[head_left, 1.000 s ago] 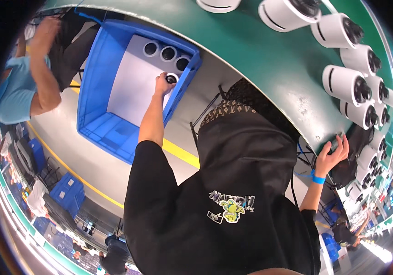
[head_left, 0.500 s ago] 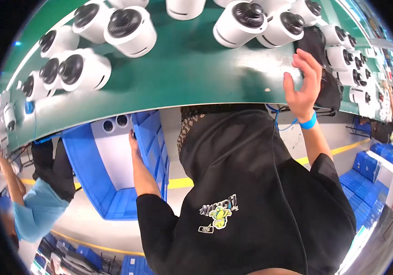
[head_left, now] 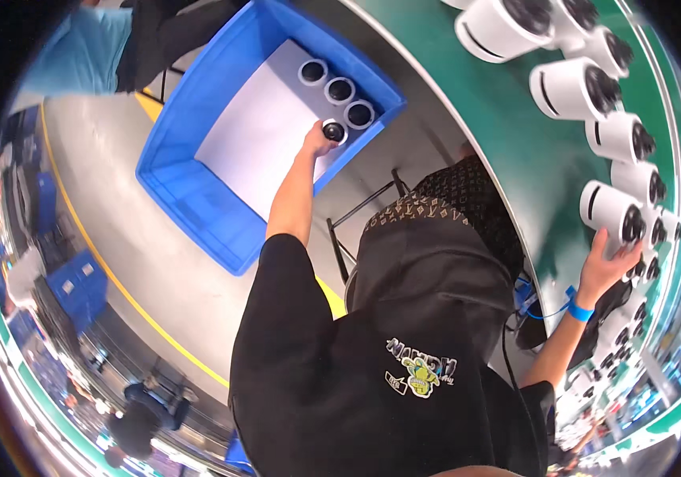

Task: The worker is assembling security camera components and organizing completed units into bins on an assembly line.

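My left hand (head_left: 320, 141) is inside the blue plastic bin (head_left: 237, 230), with its fingers closed around a white dome camera (head_left: 332, 132) that has a black dome. Three similar dome cameras (head_left: 340, 90) stand in a row along the bin's far right side, on a white sheet (head_left: 249, 143) lining the bottom. On the right, my right hand (head_left: 604, 269) is raised over the green table with its fingers apart. Its fingertips come up against the lower side of a white dome camera (head_left: 607, 208); whether they touch is hard to tell.
More white dome cameras (head_left: 567, 89) crowd the green table (head_left: 467, 87) along its far edge. A stool frame (head_left: 364, 203) stands between the bin and the table. A person in a light blue shirt (head_left: 90, 48) is at the upper left. Blue crates (head_left: 78, 290) stand across the yellow-lined floor.
The view has swung left, bringing the bin to the upper middle. A third camera in the bin's row now shows. My right hand now appears by a dome camera on the table.
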`<state>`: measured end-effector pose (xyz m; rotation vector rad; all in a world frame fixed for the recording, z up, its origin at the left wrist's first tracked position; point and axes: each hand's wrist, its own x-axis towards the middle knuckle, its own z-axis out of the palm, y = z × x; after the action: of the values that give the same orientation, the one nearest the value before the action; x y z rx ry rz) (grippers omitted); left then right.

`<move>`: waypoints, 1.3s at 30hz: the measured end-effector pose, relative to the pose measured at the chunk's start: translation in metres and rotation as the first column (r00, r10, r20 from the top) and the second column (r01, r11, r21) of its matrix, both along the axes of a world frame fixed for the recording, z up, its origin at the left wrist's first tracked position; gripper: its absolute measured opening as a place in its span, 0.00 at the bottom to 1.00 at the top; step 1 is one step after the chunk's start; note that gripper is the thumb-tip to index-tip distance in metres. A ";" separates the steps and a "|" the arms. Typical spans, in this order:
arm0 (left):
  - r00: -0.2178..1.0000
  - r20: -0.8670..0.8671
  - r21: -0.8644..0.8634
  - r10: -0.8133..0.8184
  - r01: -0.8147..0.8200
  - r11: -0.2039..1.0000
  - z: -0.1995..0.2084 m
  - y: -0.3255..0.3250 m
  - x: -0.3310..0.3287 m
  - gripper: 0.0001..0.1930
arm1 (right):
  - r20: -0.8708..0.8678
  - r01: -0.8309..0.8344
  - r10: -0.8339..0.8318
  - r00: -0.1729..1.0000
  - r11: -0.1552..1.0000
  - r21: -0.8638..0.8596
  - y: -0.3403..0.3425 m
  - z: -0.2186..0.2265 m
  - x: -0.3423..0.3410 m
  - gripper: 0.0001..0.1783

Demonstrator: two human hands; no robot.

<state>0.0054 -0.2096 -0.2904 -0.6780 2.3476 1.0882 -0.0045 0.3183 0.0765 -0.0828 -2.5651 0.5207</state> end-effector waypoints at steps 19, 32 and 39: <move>0.530 -0.809 0.528 0.254 0.466 0.710 0.353 0.170 0.075 0.44 | -0.014 -0.522 0.575 0.818 0.752 0.403 -0.148 0.062 0.047 0.52; 0.581 -0.707 0.448 0.402 -0.072 0.891 0.278 0.003 0.070 0.34 | -0.026 -0.735 0.735 0.678 0.677 -0.031 -0.185 0.013 0.057 0.35; 0.929 -0.180 0.318 0.322 -0.255 0.913 0.103 -0.079 0.070 0.37 | -0.121 -0.271 0.275 0.954 0.962 0.045 -0.052 0.035 0.078 0.26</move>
<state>0.0753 -0.2881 -0.1871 -0.8461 2.2466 1.6870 0.0738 0.2664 0.1116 0.3101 -2.4703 0.5714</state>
